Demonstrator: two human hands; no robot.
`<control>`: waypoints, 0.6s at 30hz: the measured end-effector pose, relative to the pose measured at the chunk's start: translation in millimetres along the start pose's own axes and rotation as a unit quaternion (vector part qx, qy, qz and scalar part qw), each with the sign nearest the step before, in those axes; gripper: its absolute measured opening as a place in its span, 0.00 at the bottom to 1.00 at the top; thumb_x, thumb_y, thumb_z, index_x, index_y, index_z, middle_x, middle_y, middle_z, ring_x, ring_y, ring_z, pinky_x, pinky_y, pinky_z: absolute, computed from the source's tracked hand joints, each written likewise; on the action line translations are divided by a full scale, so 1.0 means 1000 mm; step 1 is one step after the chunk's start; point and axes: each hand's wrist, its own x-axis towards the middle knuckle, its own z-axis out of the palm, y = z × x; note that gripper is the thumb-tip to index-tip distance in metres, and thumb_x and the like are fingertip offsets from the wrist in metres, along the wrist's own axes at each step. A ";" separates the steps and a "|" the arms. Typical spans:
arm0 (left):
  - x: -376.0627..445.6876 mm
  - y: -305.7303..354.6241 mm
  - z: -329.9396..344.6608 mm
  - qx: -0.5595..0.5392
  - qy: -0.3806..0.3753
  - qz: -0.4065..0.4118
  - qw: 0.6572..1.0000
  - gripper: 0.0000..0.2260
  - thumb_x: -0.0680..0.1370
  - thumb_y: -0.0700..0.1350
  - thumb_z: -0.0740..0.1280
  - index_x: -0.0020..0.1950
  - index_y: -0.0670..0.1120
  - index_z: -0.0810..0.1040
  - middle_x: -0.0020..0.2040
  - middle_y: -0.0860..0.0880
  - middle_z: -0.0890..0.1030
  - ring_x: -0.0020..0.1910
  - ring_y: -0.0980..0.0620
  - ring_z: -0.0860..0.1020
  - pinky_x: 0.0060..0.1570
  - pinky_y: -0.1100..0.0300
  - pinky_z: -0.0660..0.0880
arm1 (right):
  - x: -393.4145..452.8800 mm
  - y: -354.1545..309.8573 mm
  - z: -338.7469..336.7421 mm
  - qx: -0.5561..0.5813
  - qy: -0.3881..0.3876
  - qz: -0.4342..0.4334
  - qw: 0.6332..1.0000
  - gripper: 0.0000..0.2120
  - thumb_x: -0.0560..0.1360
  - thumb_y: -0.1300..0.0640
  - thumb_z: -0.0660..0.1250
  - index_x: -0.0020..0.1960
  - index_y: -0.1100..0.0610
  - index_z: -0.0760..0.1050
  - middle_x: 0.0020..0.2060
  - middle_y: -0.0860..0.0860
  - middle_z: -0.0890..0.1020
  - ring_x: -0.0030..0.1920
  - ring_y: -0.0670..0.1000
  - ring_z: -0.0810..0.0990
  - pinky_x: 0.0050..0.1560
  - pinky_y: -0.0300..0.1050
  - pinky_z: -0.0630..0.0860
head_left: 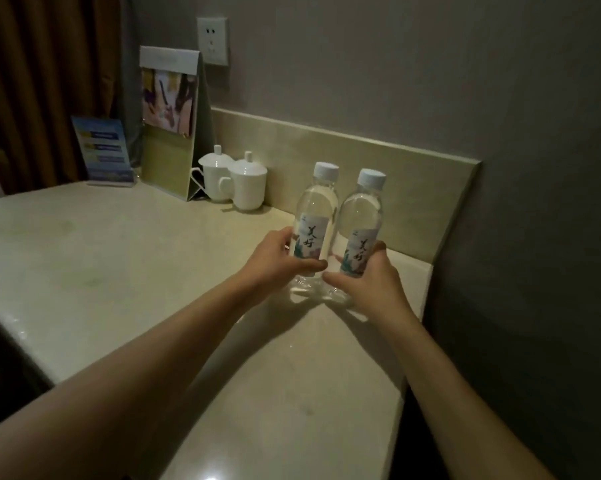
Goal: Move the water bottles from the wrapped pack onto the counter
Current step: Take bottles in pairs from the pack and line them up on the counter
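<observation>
bottles (315,216) upright on counter (119,258), gripped by both hands (275,261).

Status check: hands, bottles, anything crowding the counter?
Left hand grips left bottle, right hand grips right bottle. Both upright on counter. Two lidded cups behind, apart.

Two clear plastic water bottles with pale blue caps stand on the beige stone counter (101,258): one (315,216) at centre, the other (361,223) at its three o'clock. Two white ceramic lidded cups sit at ten o'clock of the bottles: one (216,174), then its twin (248,183). Two card stands lie farther toward nine o'clock: a tall folded tent card (169,123) and a small blue leaflet holder (103,150). One white wall socket (212,40) shows at twelve o'clock.
</observation>
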 end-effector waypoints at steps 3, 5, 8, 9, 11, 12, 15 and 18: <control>0.025 -0.015 -0.020 0.015 -0.005 0.003 1.000 0.24 0.65 0.44 0.80 0.59 0.46 0.79 0.50 0.49 0.85 0.45 0.54 0.84 0.47 0.57 0.82 | 0.018 -0.010 0.031 -0.037 0.058 0.026 0.997 0.31 0.65 0.51 0.79 0.59 0.50 0.63 0.56 0.50 0.79 0.57 0.53 0.80 0.48 0.43 0.75; 0.039 -0.023 -0.030 0.029 -0.008 0.014 0.999 0.24 0.65 0.45 0.80 0.59 0.47 0.79 0.50 0.50 0.85 0.45 0.56 0.83 0.44 0.61 0.80 | 0.029 -0.018 0.047 -0.052 0.086 0.043 0.994 0.30 0.66 0.50 0.79 0.57 0.50 0.62 0.59 0.52 0.79 0.58 0.55 0.80 0.50 0.46 0.76; 0.060 -0.034 -0.042 0.057 -0.008 0.037 0.998 0.24 0.65 0.47 0.80 0.58 0.48 0.78 0.51 0.52 0.84 0.46 0.56 0.82 0.45 0.61 0.79 | 0.043 -0.028 0.070 -0.085 0.119 0.070 0.987 0.30 0.68 0.49 0.77 0.60 0.53 0.62 0.62 0.55 0.77 0.60 0.57 0.79 0.53 0.50 0.78; 0.067 -0.037 -0.046 0.057 -0.011 0.038 0.998 0.25 0.65 0.48 0.80 0.59 0.48 0.78 0.51 0.51 0.84 0.47 0.55 0.82 0.47 0.58 0.80 | 0.047 -0.030 0.076 -0.101 0.121 0.078 0.984 0.31 0.70 0.49 0.75 0.62 0.54 0.61 0.63 0.56 0.77 0.60 0.57 0.79 0.52 0.49 0.77; 0.079 -0.043 -0.050 0.057 -0.013 0.039 0.998 0.24 0.64 0.49 0.80 0.58 0.48 0.79 0.52 0.50 0.84 0.48 0.54 0.82 0.50 0.55 0.81 | 0.054 -0.035 0.083 -0.147 0.099 0.097 0.979 0.32 0.72 0.47 0.72 0.64 0.57 0.57 0.63 0.57 0.76 0.60 0.59 0.79 0.52 0.49 0.77; 0.083 -0.045 -0.051 0.063 -0.013 0.042 0.997 0.24 0.64 0.50 0.80 0.58 0.48 0.79 0.52 0.50 0.84 0.48 0.54 0.82 0.50 0.54 0.81 | 0.057 -0.036 0.083 -0.177 0.084 0.111 0.974 0.31 0.73 0.45 0.70 0.64 0.56 0.56 0.63 0.58 0.76 0.59 0.60 0.78 0.54 0.52 0.78; 0.094 -0.049 -0.053 0.089 -0.026 0.054 0.994 0.24 0.65 0.51 0.80 0.57 0.49 0.78 0.53 0.50 0.84 0.49 0.53 0.82 0.50 0.54 0.81 | 0.060 -0.039 0.082 -0.254 0.059 0.142 0.955 0.30 0.74 0.44 0.67 0.65 0.55 0.55 0.63 0.60 0.74 0.59 0.61 0.77 0.56 0.58 0.77; 0.101 -0.051 -0.053 0.088 -0.018 0.064 0.994 0.26 0.65 0.49 0.80 0.59 0.49 0.74 0.56 0.50 0.81 0.53 0.52 0.81 0.51 0.56 0.79 | 0.066 -0.036 0.083 -0.257 0.058 0.124 0.957 0.28 0.76 0.47 0.67 0.65 0.57 0.55 0.64 0.59 0.75 0.59 0.61 0.78 0.52 0.53 0.77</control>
